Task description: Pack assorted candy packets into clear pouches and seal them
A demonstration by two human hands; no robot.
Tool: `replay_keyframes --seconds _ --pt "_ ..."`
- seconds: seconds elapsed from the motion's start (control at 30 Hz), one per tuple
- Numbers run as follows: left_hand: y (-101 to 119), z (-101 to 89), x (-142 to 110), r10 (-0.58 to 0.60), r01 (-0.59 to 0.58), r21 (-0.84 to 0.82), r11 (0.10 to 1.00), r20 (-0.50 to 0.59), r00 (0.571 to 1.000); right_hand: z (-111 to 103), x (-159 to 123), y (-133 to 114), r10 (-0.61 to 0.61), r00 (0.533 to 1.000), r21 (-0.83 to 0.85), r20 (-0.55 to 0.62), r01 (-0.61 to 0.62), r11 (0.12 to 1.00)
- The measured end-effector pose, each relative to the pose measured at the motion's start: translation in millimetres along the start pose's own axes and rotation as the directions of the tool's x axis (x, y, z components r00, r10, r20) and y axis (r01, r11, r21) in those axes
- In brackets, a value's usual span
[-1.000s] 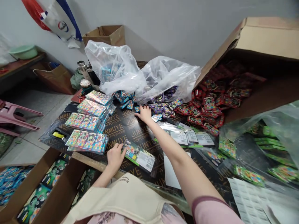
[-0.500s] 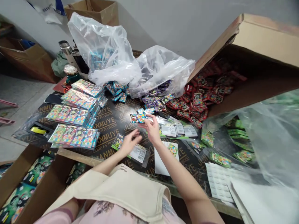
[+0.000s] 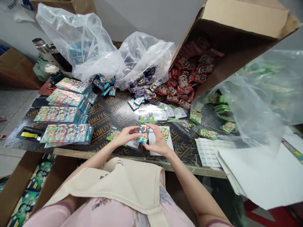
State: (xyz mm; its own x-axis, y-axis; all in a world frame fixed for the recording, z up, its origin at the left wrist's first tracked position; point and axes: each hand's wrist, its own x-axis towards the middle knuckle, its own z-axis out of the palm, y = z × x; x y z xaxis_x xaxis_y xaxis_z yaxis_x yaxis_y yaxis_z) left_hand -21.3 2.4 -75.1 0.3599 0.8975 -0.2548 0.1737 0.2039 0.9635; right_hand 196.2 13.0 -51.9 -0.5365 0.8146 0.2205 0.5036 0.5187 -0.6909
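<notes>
Small colourful packet (image 3: pixel 143 134) pinched between both grips, just above near edge of surface (image 3: pixel 113 110). Left hand (image 3: pixel 126 135) grasping its left edge, right hand (image 3: pixel 158 142) its right; long axis roughly upright; both hands equally near. Flat bagged card (image 3: pixel 118 136) directly beneath left hand.

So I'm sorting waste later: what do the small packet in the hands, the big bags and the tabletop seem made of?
The small packet, held by left hand and right hand, looks like glossy printed plastic film, judging by its sheen. The clear bags look like thin, crinkled plastic. The tabletop looks like dark film-faced plywood; its print reads PLYWOOD.
</notes>
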Motion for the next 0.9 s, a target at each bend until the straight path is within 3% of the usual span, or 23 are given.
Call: replay_keyframes --seconds 0.03,0.1,0.17,0.23,0.37,0.57,0.7,0.83,0.9 --pt "-5 -1.7 -3 0.101 -0.104 0.21 0.972 0.024 0.995 0 -4 4 0.025 0.999 -0.069 -0.042 -0.028 0.997" --pt "-17 -5.7 -10 0.199 -0.25 0.562 0.788 0.151 0.968 3 -13 12 0.053 0.997 -0.199 -0.064 -0.065 0.978" --pt "-28 -8.6 -14 0.176 -0.294 0.735 0.61 0.237 0.956 7 -21 18 0.056 0.998 -0.298 -0.002 -0.054 0.953" --pt "-36 -10.4 -16 0.172 -0.279 0.791 0.545 0.22 0.96 11 -27 20 0.063 0.997 -0.356 0.052 -0.04 0.934" --pt "-35 -13.9 -16 0.243 -0.253 0.765 0.593 0.13 0.961 16 -30 20 0.077 0.994 -0.276 0.081 -0.052 0.96" --pt "-29 -19.5 -17 0.28 -0.293 0.667 0.685 0.131 0.951 15 -20 30 0.036 0.984 -0.045 0.175 -0.028 0.999" --pt "-30 -23.4 -15 0.308 -0.254 0.661 0.706 0.037 0.951 17 -12 22 0.054 0.999 -0.07 0.007 -0.053 0.996" --pt "-35 -28.2 -11 0.305 -0.227 0.67 0.707 0.001 0.952 25 15 19 -0.001 0.995 0.003 0.104 0.001 1.0" --pt "-38 -30.1 -10 0.284 -0.21 0.688 0.695 0.006 0.959 30 43 31 0.02 0.999 -0.044 0.038 -0.018 0.999"
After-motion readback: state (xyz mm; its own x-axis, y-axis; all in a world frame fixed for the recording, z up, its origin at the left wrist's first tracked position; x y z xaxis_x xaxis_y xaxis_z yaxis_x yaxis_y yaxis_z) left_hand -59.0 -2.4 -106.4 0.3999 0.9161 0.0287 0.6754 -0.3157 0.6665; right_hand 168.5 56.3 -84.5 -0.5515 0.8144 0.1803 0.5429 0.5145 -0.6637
